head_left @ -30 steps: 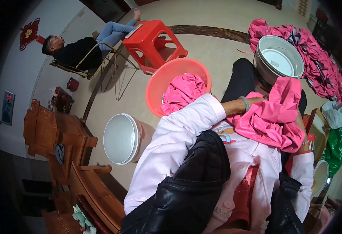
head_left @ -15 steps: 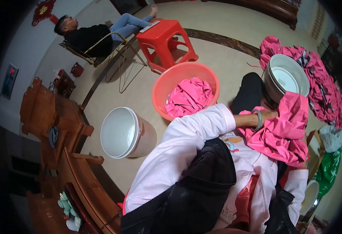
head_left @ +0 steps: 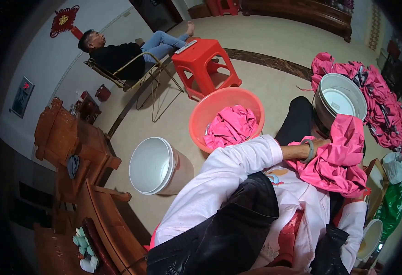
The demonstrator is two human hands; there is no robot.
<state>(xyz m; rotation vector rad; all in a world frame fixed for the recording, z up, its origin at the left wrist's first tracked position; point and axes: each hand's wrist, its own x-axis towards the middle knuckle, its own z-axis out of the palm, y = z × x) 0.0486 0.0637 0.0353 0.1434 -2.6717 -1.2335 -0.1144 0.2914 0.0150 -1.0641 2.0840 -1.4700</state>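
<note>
A crumpled, slightly shiny pink cloth (head_left: 343, 160) is bunched up over my lap. My left hand (head_left: 319, 145), with a grey bangle on its wrist, reaches across from the left and grips the cloth; the folds cover most of its fingers. From the lower right comes my right arm in a pale pink sleeve; its hand is hidden under the cloth, so its grip does not show. Just beyond the cloth stands a pale bucket (head_left: 343, 96). In an orange-red basin (head_left: 196, 120) in front of me lies another pink cloth (head_left: 233, 126).
A large heap of pink cloth (head_left: 387, 107) lies at the right. An open white bucket (head_left: 178, 169) stands to my left, near wooden furniture (head_left: 111, 220). Beyond the basin is a red stool (head_left: 205, 57), where a seated person (head_left: 123, 59) rests their legs. A green bag (head_left: 396, 201) lies at far right.
My view has tilted, so the whole scene sits a little lower and further right. The cloth and my left hand keep nearly the same place relative to my body.
</note>
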